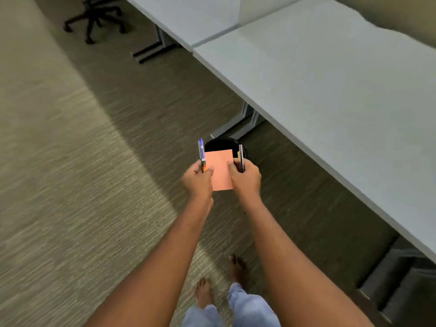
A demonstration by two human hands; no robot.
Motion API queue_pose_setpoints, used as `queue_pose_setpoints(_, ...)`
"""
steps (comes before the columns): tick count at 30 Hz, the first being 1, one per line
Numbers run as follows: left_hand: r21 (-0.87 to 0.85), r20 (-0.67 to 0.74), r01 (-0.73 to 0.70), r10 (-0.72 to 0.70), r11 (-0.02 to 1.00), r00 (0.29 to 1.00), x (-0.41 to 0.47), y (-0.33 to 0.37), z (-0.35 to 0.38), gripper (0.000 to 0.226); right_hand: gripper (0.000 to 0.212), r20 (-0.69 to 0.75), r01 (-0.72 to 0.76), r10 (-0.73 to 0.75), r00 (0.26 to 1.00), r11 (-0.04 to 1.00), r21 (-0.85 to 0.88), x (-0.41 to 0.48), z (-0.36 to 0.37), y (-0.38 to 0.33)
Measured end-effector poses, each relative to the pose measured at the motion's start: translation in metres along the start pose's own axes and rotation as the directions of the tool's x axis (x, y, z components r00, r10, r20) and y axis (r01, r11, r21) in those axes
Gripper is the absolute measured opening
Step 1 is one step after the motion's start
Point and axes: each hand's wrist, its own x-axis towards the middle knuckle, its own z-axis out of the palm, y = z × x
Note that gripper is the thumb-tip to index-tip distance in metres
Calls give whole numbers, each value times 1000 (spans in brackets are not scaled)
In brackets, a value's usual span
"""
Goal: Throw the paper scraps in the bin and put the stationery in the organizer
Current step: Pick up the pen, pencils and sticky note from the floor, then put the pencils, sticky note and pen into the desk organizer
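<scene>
I hold a square orange paper note (220,169) between both hands, out in front of me above the carpet. My left hand (197,181) pinches its left edge and also grips a blue-capped pen (201,151) with other pens. My right hand (245,179) pinches the right edge and grips several dark pens (240,158). Just beyond the paper, partly hidden by it, a round black bin (221,144) stands on the floor by the desk leg. No organizer is in view.
A long grey desk (330,95) runs along the right, with a second desk (188,17) behind it. A black office chair base (94,17) stands at the far left. Dark steps or drawers (396,284) sit under the desk at lower right. My bare feet (205,291) stand on striped carpet.
</scene>
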Motion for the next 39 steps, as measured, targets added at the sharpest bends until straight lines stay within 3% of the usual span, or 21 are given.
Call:
queue_pose_setpoints(9, 133, 245, -103, 68, 986, 967, -76, 35, 61, 41, 20, -215, -6, 14, 976, 999, 41, -23, -109, -32)
queue_pose_setpoints(16, 199, 380, -174, 88, 964, 921, -140, 41, 120, 38, 41, -373, -55, 152, 916, 965, 257, -35, -203, -33)
queue_pose_setpoints(20, 205, 421, -195, 94, 959, 902, -172, 33, 160, 39, 42, -373, -49, 247, 894, 882, 468, -37, -266, -21)
queue_pose_setpoints(25, 211, 486, -216, 90, 953, 869, -207, 12, 218, 42, 15, -351, 47, 312, 883, 685, 727, -37, -352, 6)
queue_pose_setpoints(27, 221, 497, -242, 105, 945, 861, -224, 1, 243, 42, 9, -342, 60, 318, 885, 649, 758, -35, -385, 17)
queue_pose_setpoints(35, 223, 570, -293, 120, 930, 813, -307, -42, 333, 42, 18, -396, 145, 262, 880, 646, 749, -31, -504, 53)
queue_pose_setpoints(39, 220, 616, -326, 128, 919, 777, -347, -63, 362, 41, 23, -416, 231, 219, 882, 569, 789, -36, -548, 66)
